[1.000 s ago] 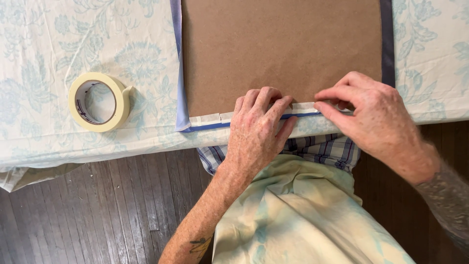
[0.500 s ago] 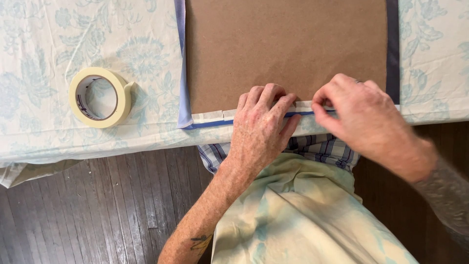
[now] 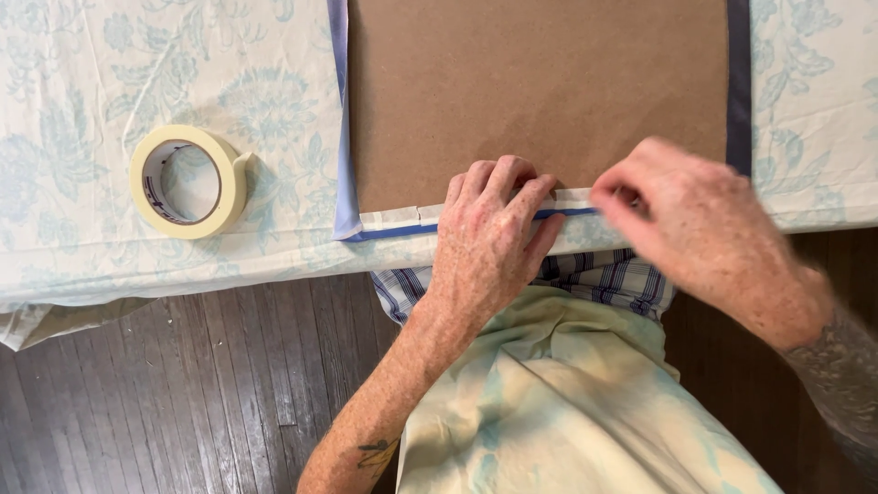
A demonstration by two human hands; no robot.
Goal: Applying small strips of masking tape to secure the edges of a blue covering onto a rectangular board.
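R hand (image 3: 695, 229) has slid left along the tape strip (image 3: 393, 218), now just beside L hand (image 3: 489, 242). Strip runs left-right on brown board's (image 3: 540, 91) near edge. L fingers flat, pressing it; R fingers pinched on it. Tape roll (image 3: 187, 181) well left on counter (image 3: 73, 91).

No packages, labels, signs, screens in view

Cream masking-tape strip (image 3: 402, 218) flat along brown board's (image 3: 540, 91) near edge, over blue fabric border (image 3: 344, 137).
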